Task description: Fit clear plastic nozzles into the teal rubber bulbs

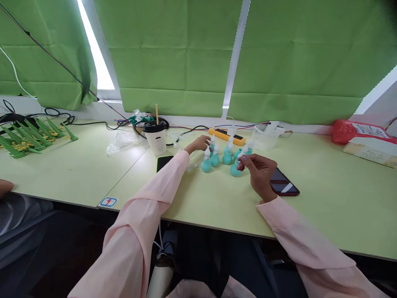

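Observation:
Several teal squeeze bulbs with white pointed tips, which look like nasal aspirators, stand upright in a loose group on the table. My left hand (pixel 198 143) reaches to the back left of the group, its fingers closed at a bulb (pixel 212 146) there. My right hand (pixel 262 170) is closed in a pinch at the white tip of the front right bulb (pixel 235 170), partly covering it. Between my hands stand more bulbs (pixel 227 158), with another bulb (pixel 206 166) at the front left. Small clear pieces (pixel 191 167) lie beside my left sleeve.
A phone (pixel 285 184) lies by my right wrist; another phone (pixel 163 162) is partly under my left arm. Behind are a lidded cup (pixel 155 140) with a straw, a yellow power strip (pixel 228 136) and a clear container (pixel 265 138). Green plant-like pieces (pixel 31 138) stand far left, near another person's hand (pixel 5 187).

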The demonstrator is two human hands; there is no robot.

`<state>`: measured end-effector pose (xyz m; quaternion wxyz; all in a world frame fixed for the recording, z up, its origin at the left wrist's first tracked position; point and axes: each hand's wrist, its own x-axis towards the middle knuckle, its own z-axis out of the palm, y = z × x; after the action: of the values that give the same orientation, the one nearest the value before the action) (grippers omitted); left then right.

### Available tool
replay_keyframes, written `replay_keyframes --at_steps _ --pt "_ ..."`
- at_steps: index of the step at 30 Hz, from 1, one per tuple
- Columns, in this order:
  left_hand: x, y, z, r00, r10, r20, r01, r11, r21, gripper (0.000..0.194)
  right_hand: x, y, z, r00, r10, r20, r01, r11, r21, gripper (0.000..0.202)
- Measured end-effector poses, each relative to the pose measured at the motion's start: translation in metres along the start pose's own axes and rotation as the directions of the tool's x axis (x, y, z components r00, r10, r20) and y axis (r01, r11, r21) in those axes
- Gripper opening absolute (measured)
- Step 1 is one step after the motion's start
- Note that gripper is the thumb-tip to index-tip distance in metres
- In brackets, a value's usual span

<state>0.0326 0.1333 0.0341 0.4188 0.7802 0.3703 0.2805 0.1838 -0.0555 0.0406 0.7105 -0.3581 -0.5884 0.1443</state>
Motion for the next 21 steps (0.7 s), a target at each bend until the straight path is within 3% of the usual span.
replay_keyframes --at_steps 4,7,9,14,17,21 --pt "-0.017 0.009 -0.021 0.999 0.037 -0.031 -0.033 0.991 0.128 0.05 -0.004 0.001 0.0 0.999 -0.013 0.031 0.015 0.997 -0.076 0.016" --pt "-0.042 0.019 -0.042 0.996 0.057 -0.062 -0.04 0.967 0.252 0.038 -0.007 0.001 0.001 0.995 -0.049 0.092 0.063 0.986 -0.153 0.02" --pt "-0.062 0.022 -0.05 0.999 0.036 -0.024 -0.025 0.937 0.349 0.029 -0.009 0.001 0.003 0.987 -0.084 0.138 0.11 0.975 -0.193 0.021" --pt "-0.099 0.01 -0.038 0.994 -0.048 0.103 -0.008 0.874 0.486 0.033 -0.015 0.004 0.01 0.966 -0.143 0.216 0.195 0.952 -0.238 0.018" --pt "-0.105 0.001 -0.03 0.989 -0.069 0.131 -0.006 0.865 0.502 0.029 -0.018 0.007 0.014 0.957 -0.141 0.253 0.204 0.948 -0.243 0.018" --pt "-0.106 0.0 -0.037 0.986 -0.065 0.154 -0.013 0.89 0.456 0.029 -0.02 0.012 0.016 0.947 -0.108 0.301 0.189 0.948 -0.256 0.018"
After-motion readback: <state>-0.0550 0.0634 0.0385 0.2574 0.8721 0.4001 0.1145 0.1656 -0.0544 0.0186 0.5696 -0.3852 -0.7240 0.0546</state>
